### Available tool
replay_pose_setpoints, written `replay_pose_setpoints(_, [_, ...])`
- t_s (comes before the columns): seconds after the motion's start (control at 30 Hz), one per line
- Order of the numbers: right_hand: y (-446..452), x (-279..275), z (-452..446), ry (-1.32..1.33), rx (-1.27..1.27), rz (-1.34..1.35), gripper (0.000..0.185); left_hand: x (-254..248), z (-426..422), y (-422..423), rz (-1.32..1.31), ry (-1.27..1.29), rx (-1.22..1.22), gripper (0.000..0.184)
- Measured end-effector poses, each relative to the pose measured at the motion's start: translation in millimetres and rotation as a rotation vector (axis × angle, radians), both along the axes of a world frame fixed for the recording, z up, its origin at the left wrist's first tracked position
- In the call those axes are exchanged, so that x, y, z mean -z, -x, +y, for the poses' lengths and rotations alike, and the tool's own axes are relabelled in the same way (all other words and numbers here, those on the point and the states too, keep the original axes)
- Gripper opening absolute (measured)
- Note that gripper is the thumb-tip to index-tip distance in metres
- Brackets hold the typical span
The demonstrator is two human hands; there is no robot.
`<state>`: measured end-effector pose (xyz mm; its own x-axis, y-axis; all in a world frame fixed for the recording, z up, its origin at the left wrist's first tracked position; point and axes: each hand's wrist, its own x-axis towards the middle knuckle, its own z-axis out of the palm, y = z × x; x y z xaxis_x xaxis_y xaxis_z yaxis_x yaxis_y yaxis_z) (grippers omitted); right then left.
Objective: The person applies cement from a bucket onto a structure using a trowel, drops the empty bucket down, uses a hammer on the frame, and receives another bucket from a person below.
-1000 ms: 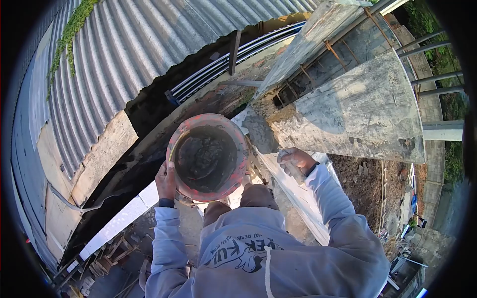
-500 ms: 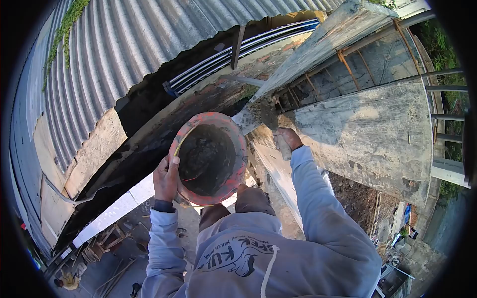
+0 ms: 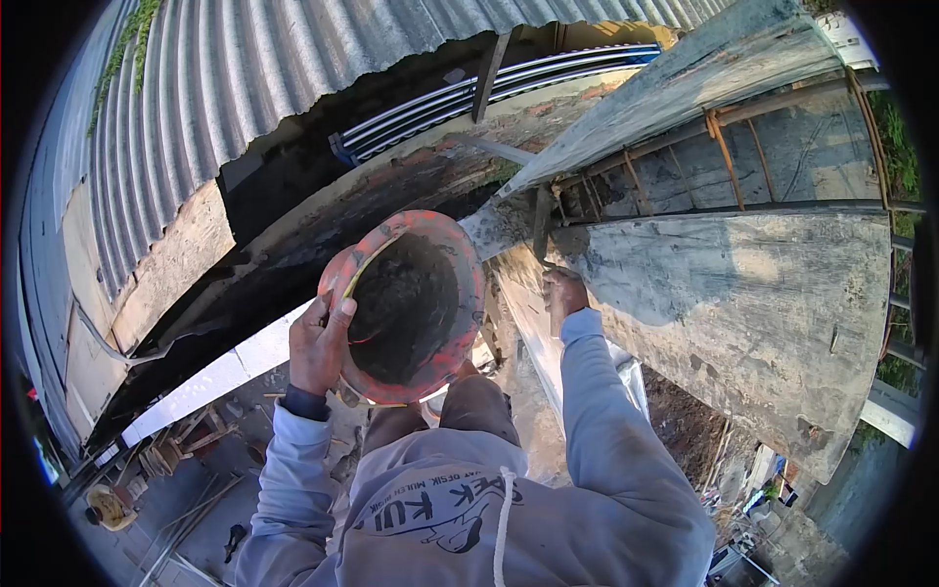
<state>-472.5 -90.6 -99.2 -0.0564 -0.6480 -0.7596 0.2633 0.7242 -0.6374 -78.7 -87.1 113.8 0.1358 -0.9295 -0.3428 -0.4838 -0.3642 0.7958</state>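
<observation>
My left hand (image 3: 319, 342) grips the left rim of a round reddish bucket (image 3: 465, 328), its thumb over the edge. Wet grey mortar (image 3: 403, 308) lies inside the tilted bucket. To the right, my right hand (image 3: 564, 292) is closed around the handle of a trowel (image 3: 542, 225). The trowel's narrow dark blade points up, at the corner where the grey boards meet. Most of the handle is hidden by my fingers. Beside that hand stands a large grey board (image 3: 743, 293), patched with mortar and sunlit in places.
Corrugated roofing (image 3: 245, 78) spans the upper left. Rusty rebar (image 3: 726, 157) stands between the boards at the upper right. Far below at the lower left, a person in a hat (image 3: 108, 509) is near scattered wood. A dark gap runs beneath the roof edge.
The trowel blade now shows upright at the board corner, above my right hand. My left hand still holds the bucket, which is more tilted. The view has shifted, and the boards appear larger.
</observation>
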Motion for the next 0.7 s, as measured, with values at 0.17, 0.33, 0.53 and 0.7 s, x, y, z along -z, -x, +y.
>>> replay_pose_setpoints(0.17, [-26.7, -3.8, 5.3, -0.024, 0.147, -0.079, 0.017, 11.5, 6.2, 1.7, 0.039, 0.047, 0.008, 0.046])
replay_pose_setpoints(0.33, [-39.6, -65.5, 48.4, -0.002, -0.065, 0.248, 0.016, -3.8, -5.1, -6.7, 0.156, 0.027, -0.004, 0.05])
replay_pose_setpoints(0.53, [-97.0, -174.7, 60.5, 0.568, -1.068, 0.801, 0.038, 0.2, -12.2, -28.2, 0.147, 0.033, 0.081, 0.047])
replay_pose_setpoints(0.7, [-182.4, -145.4, -7.6, 0.942, -1.334, 1.633, 0.026, 5.5, 0.1, -8.8, 0.134, 0.073, 0.145, 0.049])
